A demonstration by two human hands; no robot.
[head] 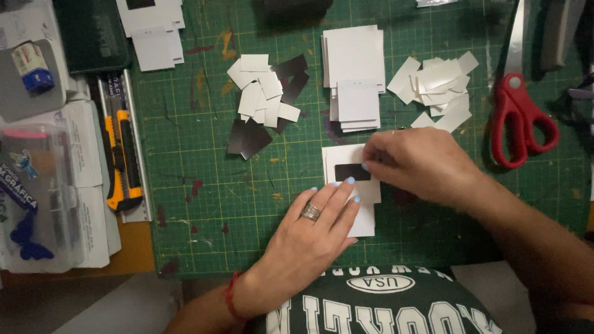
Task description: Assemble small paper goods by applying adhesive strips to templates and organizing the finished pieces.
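Note:
My left hand (315,226) lies flat on a white card (346,162) on the green cutting mat (204,198), fingers spread and pressing the card down. A small black rectangular strip (350,172) sits on the card. My right hand (417,164) rests over the card's right side, its fingertips pinched at the right end of the black strip. More white cards seem to lie under this one. Part of the card is hidden by both hands.
A stack of white cards (354,77) lies just beyond. Loose white and black pieces (265,99) are left of it, white scraps (436,83) to the right. Red-handled scissors (520,117) lie at right. A yellow utility knife (120,161) and metal ruler (141,154) lie at left beside a clear plastic box (37,198).

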